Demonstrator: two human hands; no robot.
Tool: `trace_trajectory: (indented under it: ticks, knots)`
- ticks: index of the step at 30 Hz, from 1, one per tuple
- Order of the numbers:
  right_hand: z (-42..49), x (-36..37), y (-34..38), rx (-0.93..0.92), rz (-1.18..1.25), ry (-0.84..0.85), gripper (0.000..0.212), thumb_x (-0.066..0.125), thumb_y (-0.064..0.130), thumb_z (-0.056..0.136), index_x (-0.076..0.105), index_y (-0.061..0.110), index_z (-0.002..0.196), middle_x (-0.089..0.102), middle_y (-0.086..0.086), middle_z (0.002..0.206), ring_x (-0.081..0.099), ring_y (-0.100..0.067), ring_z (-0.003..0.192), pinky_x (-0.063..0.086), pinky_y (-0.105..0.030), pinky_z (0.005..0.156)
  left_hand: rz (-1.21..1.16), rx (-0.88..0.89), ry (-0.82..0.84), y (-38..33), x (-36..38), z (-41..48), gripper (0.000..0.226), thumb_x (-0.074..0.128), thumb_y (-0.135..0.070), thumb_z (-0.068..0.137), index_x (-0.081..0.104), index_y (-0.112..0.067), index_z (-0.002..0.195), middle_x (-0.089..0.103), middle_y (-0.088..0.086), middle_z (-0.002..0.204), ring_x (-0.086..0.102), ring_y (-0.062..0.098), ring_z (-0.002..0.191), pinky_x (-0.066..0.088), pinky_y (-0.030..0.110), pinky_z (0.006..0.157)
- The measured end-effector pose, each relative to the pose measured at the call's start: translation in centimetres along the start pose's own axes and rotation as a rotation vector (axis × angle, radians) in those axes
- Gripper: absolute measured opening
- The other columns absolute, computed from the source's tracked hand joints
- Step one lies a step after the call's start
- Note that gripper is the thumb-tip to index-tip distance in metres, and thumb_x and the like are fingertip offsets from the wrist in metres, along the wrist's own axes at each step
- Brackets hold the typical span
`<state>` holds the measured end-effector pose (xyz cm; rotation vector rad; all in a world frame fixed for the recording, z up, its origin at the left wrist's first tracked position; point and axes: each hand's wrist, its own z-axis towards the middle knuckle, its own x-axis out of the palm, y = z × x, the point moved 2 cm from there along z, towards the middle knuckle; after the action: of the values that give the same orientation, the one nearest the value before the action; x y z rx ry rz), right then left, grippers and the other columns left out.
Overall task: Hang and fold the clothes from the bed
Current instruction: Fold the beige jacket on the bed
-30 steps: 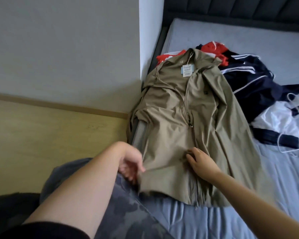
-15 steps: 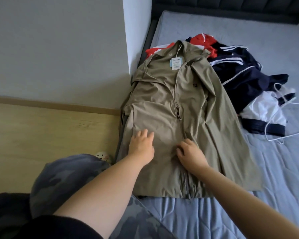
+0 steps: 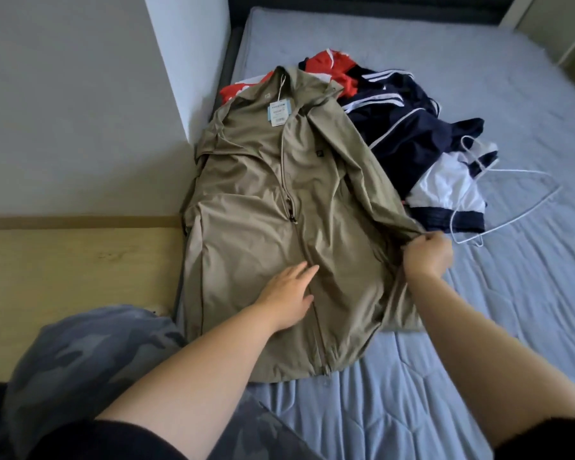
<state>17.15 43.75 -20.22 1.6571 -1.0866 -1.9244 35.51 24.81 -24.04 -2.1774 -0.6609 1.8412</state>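
- Currently: khaki jacket (image 3: 279, 227) lies front-up and zipped on the near left part of the bed (image 3: 478, 327), collar pointing away from the person. The edge nearest the wall droops over the mattress side.
- Left hand (image 3: 287, 293): fingers straight, palm flat on the jacket front just beside the zip (image 3: 291, 207), in the lower half. It presses and grips nothing.
- Right hand (image 3: 427, 255): fingers curled, pinching the cloth at the jacket's right edge, about where the sleeve ends. Creases run taut toward it.
- Handling (judgement): a thin woven shell, so light, limp and probably slick. It will not keep a crease unaided and may slide on the quilted cover.
- Where to hold (judgement): the sleeve end or side seam for the fold inward, with the flat hand anchoring the fold line. Shoulders and hem suit the lengthwise fold.
- Risk: the price tag (image 3: 278, 112) dangles at the collar and could get trapped in a fold.
- Nearby: a navy jacket (image 3: 405, 127) and a red garment (image 3: 332, 66) are bunched beyond the collar. A wire hanger (image 3: 512, 200) lies just beside the right hand.
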Motion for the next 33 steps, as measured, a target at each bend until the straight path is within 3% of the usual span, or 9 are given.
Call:
trace_trajectory:
  ticks: [3, 5, 9, 14, 21, 23, 27, 30, 33]
  knots:
    - [2.6, -2.6, 2.8, -0.068, 0.305, -0.257, 0.033, 0.038, 0.009, 0.091, 0.056, 0.011, 0.119, 0.062, -0.013, 0.118, 0.055, -0.027, 0.109, 0.031, -0.010, 0.078, 0.041, -0.005, 0.012, 0.3, 0.1, 0.3, 0.065, 0.045, -0.031, 0.097, 0.012, -0.021, 0.152, 0.012, 0.006, 0.159, 0.015, 0.020, 0.145, 0.014, 0.029, 0.117]
    - [2.9, -2.5, 3.2, -0.135, 0.322, -0.195, 0.051, 0.041, 0.007, 0.089, 0.041, 0.017, 0.139, 0.050, -0.005, 0.137, 0.045, -0.017, 0.125, 0.024, -0.004, 0.093, 0.095, -0.010, 0.044, 0.3, 0.5, 0.4, 0.066, 0.044, -0.033, 0.098, 0.009, -0.021, 0.153, 0.009, 0.006, 0.160, 0.012, 0.021, 0.146, 0.013, 0.030, 0.118]
    - [0.7, 1.8, -0.4, -0.216, -0.275, 0.229, 0.052, 0.052, 0.025, 0.091, 0.036, 0.005, 0.136, 0.044, -0.019, 0.138, 0.040, -0.036, 0.128, 0.034, -0.042, 0.103, 0.186, -0.012, 0.109, 0.5, 1.1, 0.2, 0.065, 0.040, -0.039, 0.098, 0.007, -0.026, 0.153, 0.002, 0.003, 0.161, 0.003, 0.020, 0.147, 0.010, 0.034, 0.118]
    - [-2.2, 2.9, -4.9, -0.181, -0.729, 0.391, 0.053, 0.037, 0.047, 0.097, 0.047, 0.005, 0.129, 0.052, -0.017, 0.130, 0.044, -0.035, 0.122, 0.037, -0.044, 0.097, 0.254, -0.034, 0.105, 0.8, 1.4, -0.1, 0.061, 0.036, -0.042, 0.098, 0.009, -0.029, 0.152, -0.002, -0.003, 0.161, -0.002, 0.016, 0.147, 0.006, 0.043, 0.117]
    - [0.1, -0.9, -6.8, 0.177, -0.341, 0.138, 0.036, 0.037, 0.023, 0.100, 0.060, 0.001, 0.117, 0.061, -0.024, 0.118, 0.057, -0.039, 0.109, 0.044, -0.041, 0.086, 0.296, -0.126, 0.131, 2.0, 1.2, -0.6, 0.059, 0.029, -0.046, 0.100, 0.002, -0.035, 0.151, -0.010, -0.007, 0.160, -0.011, 0.015, 0.146, 0.002, 0.052, 0.115]
    - [-0.9, -0.5, -6.0, 0.069, -0.373, 0.097, 0.027, 0.039, 0.018, 0.098, 0.056, 0.002, 0.111, 0.059, -0.024, 0.117, 0.055, -0.039, 0.109, 0.041, -0.041, 0.084, 0.292, -0.136, 0.137, 2.4, 1.0, -0.7, 0.060, 0.028, -0.048, 0.100, 0.001, -0.035, 0.151, -0.011, -0.006, 0.160, -0.012, 0.015, 0.146, 0.002, 0.052, 0.115]
    - [-4.9, 2.7, -3.7, -0.622, -0.454, 0.212, 0.036, 0.040, 0.026, 0.095, 0.050, 0.007, 0.125, 0.049, -0.019, 0.132, 0.042, -0.036, 0.122, 0.027, -0.047, 0.104, 0.318, -0.122, 0.154, 2.5, 1.0, -0.8, 0.062, 0.026, -0.052, 0.098, -0.003, -0.036, 0.151, -0.014, -0.005, 0.159, -0.014, 0.017, 0.146, 0.000, 0.053, 0.115]
    - [-4.5, 4.1, -6.4, -0.489, -0.704, 0.452, 0.054, 0.022, 0.041, 0.099, 0.022, 0.022, 0.150, 0.014, 0.002, 0.159, 0.009, -0.023, 0.146, 0.001, -0.056, 0.114, 0.330, -0.151, 0.185, 2.9, 1.1, -1.0, 0.061, 0.024, -0.054, 0.098, -0.005, -0.039, 0.150, -0.016, -0.007, 0.159, -0.016, 0.017, 0.146, -0.001, 0.056, 0.114]
    - [-4.2, 4.2, -7.5, -0.303, -0.666, 0.390, 0.058, 0.021, 0.042, 0.099, 0.013, 0.021, 0.152, 0.001, 0.001, 0.161, -0.002, -0.022, 0.147, -0.002, -0.061, 0.113, 0.334, -0.179, 0.195, 3.4, 1.0, -1.2, 0.061, 0.022, -0.055, 0.098, -0.006, -0.040, 0.149, -0.017, -0.008, 0.158, -0.018, 0.017, 0.145, -0.002, 0.058, 0.113]
